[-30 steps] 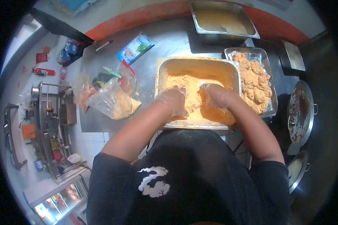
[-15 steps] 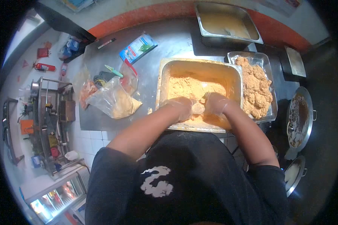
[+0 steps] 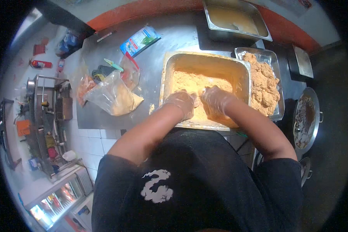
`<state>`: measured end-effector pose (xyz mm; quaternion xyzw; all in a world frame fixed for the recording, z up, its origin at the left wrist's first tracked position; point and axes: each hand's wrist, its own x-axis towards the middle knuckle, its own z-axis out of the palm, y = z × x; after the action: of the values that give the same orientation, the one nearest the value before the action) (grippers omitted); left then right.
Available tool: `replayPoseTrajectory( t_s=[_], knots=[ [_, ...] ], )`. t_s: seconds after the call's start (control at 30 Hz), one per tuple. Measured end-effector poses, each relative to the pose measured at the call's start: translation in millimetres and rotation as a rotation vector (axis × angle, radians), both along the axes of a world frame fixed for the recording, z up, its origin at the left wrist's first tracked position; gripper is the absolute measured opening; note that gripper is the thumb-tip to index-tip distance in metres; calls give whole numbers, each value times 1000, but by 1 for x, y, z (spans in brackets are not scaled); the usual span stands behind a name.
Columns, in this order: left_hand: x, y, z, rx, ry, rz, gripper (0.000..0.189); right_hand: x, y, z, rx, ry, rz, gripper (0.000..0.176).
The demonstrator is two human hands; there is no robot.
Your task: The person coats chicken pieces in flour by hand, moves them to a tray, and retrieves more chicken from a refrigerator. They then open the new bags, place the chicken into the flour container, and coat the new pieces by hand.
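Observation:
A deep metal pan (image 3: 246,77) holds orange-tan breading flour (image 3: 197,81). Both hands are inside it, in clear plastic gloves dusted with flour. My left hand (image 3: 183,103) is curled down into the flour on the left, its fingertips hidden. Close beside it, my right hand (image 3: 217,99) has its fingers bent inward, touching the flour. Whatever lies in either grip is covered by the hands and flour. Just right of the pan, a metal tray (image 3: 279,63) bears a heap of breaded chicken pieces (image 3: 263,85).
Left on the steel table (image 3: 100,123) lie a clear plastic bag of pale flour (image 3: 121,102), a green-handled tool (image 3: 114,65) and a blue packet (image 3: 140,41). A metal pan of cloudy liquid (image 3: 234,23) stands behind. A large wok (image 3: 306,118) is at right.
The pale coated piece seen between my hands is out of sight. My hands have shifted slightly farther into the pan, fingers lower in the flour. The camera view has tilted a little.

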<state>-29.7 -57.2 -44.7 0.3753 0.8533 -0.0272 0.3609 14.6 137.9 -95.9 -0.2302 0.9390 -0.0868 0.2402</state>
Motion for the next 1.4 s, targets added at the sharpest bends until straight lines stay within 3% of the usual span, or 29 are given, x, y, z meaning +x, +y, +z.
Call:
replayPoseTrajectory(
  t_s=[0.07, 0.17, 0.3, 0.37, 0.4, 0.5, 0.6, 0.73, 0.83, 0.93, 1.03, 1.13, 1.23, 1.33, 1.4],
  knots=[
    [-2, 6, 7, -40, -41, 60, 50, 20, 1, 17, 28, -146, -138, 33],
    [-10, 5, 9, 62, -124, 123, 51, 12, 16, -12, -56, -399, -270, 42],
    [-14, 3, 37, 209, -272, 296, 57, 2, 32, 34, -325, -251, -478, 39],
    [-19, 1, 21, 249, -220, 326, 62, 9, 40, 34, -418, -79, -597, 37],
    [-22, 1, 17, 272, -193, 340, 65, 4, 32, 78, -404, -289, -716, 37],
    [-27, -1, 24, 221, -144, 388, 64, 14, 33, 88, -933, -538, -1231, 37],
    [-24, -1, 27, 235, -76, 398, 48, 16, 34, 130, -850, -498, -1285, 37],
    [-17, -2, 19, 232, -10, 403, 38, 24, 50, 126, -970, -411, -1388, 38],
    [-11, -9, 17, 357, 79, 359, 37, 26, 63, 124, -1036, -375, -1282, 47],
    [-8, -11, 18, 418, 186, 347, 38, 25, 69, 106, -898, -279, -1364, 49],
    [-7, -13, 61, 438, 122, 327, 42, 6, 72, 86, -155, 137, -551, 58],
    [-13, -19, 46, 572, 6, 449, 49, 3, 55, 70, -198, 7, -501, 65],
    [-20, -8, 21, 409, 37, 530, 54, 5, 18, 106, -199, -106, -445, 58],
    [-7, 1, 35, 55, 16, 530, 59, 3, 18, 62, 136, -212, -556, 40],
    [9, 3, 43, -88, -76, 317, 48, 10, 11, 69, 277, -314, -466, 35]
  ],
)
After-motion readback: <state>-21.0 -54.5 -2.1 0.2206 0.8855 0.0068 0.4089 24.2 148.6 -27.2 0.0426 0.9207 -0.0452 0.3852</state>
